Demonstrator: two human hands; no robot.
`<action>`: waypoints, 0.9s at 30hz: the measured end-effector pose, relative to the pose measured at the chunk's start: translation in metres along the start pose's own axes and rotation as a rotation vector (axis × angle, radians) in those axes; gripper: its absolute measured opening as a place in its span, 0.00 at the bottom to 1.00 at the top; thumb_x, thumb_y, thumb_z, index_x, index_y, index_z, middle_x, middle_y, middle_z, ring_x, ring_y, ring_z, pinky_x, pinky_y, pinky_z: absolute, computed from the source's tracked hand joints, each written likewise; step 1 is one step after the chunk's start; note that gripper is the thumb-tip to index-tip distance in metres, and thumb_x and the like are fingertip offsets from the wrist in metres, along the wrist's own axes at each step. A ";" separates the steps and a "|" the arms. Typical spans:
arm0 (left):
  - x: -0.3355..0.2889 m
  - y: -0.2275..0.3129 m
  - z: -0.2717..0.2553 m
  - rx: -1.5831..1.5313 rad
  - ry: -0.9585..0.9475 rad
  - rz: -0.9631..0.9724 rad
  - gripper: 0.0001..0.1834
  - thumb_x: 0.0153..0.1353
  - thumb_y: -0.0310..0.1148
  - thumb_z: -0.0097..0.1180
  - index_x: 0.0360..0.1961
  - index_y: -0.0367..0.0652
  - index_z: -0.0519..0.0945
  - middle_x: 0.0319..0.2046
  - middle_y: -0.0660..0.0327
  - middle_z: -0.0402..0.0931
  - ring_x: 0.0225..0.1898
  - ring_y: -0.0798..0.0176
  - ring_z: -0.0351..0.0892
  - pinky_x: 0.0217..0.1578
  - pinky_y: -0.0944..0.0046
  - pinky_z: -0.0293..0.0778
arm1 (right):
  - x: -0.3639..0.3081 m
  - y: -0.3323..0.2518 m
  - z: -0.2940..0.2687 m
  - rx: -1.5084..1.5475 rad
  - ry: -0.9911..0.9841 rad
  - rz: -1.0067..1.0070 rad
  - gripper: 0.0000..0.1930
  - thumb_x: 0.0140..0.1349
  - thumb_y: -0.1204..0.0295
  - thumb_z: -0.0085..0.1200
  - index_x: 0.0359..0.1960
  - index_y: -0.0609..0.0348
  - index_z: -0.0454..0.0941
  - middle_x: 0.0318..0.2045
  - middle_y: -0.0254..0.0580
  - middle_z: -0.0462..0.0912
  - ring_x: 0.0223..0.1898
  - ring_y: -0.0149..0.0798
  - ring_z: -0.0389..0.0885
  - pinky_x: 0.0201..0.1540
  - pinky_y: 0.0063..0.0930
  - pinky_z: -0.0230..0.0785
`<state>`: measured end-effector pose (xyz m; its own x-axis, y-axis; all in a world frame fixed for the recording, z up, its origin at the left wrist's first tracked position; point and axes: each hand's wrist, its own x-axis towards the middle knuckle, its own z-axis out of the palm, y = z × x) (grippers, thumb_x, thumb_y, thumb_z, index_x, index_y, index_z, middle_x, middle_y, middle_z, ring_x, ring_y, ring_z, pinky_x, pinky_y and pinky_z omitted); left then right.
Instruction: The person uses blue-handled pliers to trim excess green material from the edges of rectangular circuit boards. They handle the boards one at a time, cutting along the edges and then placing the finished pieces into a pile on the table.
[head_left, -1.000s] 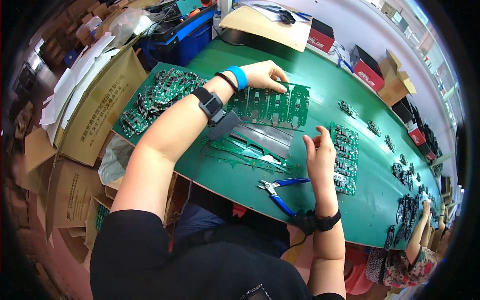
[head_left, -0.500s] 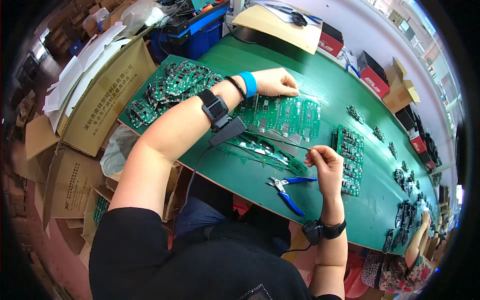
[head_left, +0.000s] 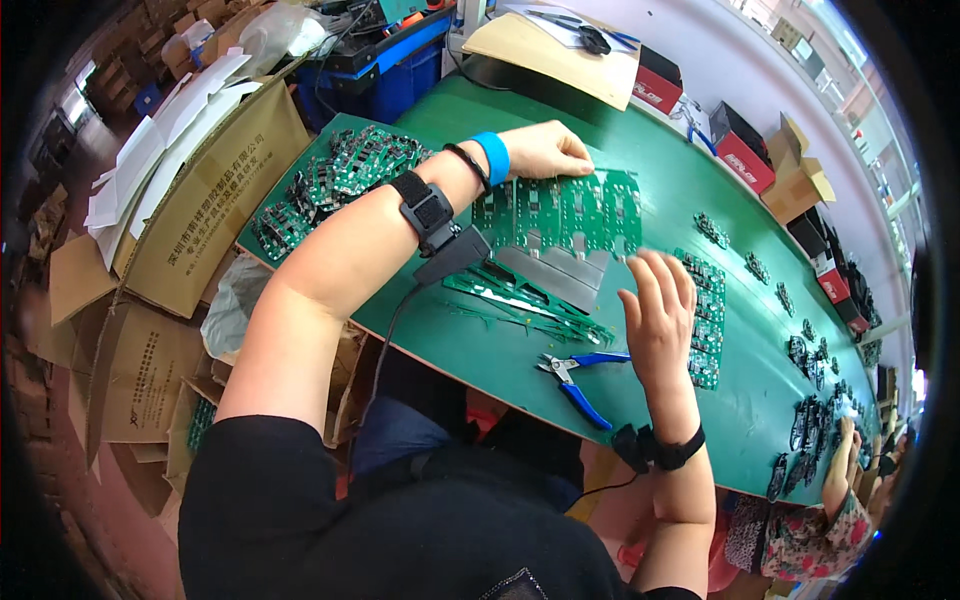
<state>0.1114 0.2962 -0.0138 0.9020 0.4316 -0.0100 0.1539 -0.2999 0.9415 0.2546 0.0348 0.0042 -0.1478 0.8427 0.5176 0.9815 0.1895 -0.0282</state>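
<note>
A green circuit board panel (head_left: pixel 580 215) made of several joined boards stands tilted over the table. The fingertips of my left hand (head_left: pixel 545 152) are closed on its top edge. Just off the panel's lower right corner is my right hand (head_left: pixel 660 310), open, its fingers stretched out and nothing visible in it. Grey tabs stick out along the panel's lower edge, above a flat grey shape (head_left: pixel 565 278) whose kind I cannot make out. Cut green board strips (head_left: pixel 520 305) lie in a loose pile nearer me. Blue-handled cutting pliers (head_left: pixel 575 385) rest beside my right wrist, jaws apart.
Populated circuit boards are heaped (head_left: pixel 345 175) at the left and stacked (head_left: pixel 708 320) at the right. Small dark assemblies (head_left: pixel 808 430) line the table's right side. Cardboard boxes (head_left: pixel 230 190) crowd the left edge; red and black boxes (head_left: pixel 742 150) stand at the back. Another person's arm (head_left: pixel 840 475) is far right.
My right hand has let go of a thin green strip and opened, moving slightly right. The strip now lies in the pile, uncovering the grey shape. My left hand still grips the panel.
</note>
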 end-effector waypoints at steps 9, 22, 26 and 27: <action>-0.029 0.031 0.009 0.085 -0.213 -0.102 0.33 0.69 0.60 0.42 0.51 0.40 0.81 0.42 0.59 0.83 0.44 0.64 0.79 0.47 0.62 0.73 | 0.046 -0.009 0.007 0.183 0.136 -0.104 0.07 0.53 0.76 0.58 0.36 0.56 0.79 0.33 0.38 0.83 0.36 0.43 0.82 0.39 0.36 0.74; -0.044 0.001 -0.009 0.126 -0.180 0.013 0.20 0.58 0.43 0.68 0.42 0.37 0.84 0.29 0.68 0.81 0.31 0.76 0.72 0.32 0.71 0.70 | 0.071 0.014 0.043 0.446 -0.222 0.380 0.09 0.57 0.67 0.59 0.33 0.61 0.80 0.27 0.55 0.81 0.32 0.58 0.81 0.34 0.44 0.71; -0.038 -0.003 -0.008 0.162 -0.183 0.006 0.20 0.58 0.43 0.67 0.40 0.36 0.84 0.29 0.67 0.80 0.32 0.75 0.72 0.34 0.70 0.70 | 0.077 0.015 0.037 0.378 -0.354 0.380 0.10 0.58 0.67 0.59 0.33 0.61 0.80 0.27 0.55 0.81 0.33 0.59 0.80 0.35 0.46 0.71; -0.040 0.002 -0.008 0.179 -0.201 -0.004 0.20 0.58 0.44 0.67 0.40 0.36 0.84 0.29 0.67 0.80 0.32 0.75 0.72 0.34 0.70 0.70 | 0.078 0.016 0.036 0.370 -0.414 0.369 0.10 0.58 0.67 0.59 0.34 0.61 0.80 0.27 0.55 0.81 0.34 0.59 0.80 0.35 0.46 0.71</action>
<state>0.0725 0.2848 -0.0094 0.9606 0.2606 -0.0968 0.2099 -0.4519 0.8670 0.2543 0.1213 0.0134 0.0829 0.9954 0.0490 0.8810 -0.0502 -0.4705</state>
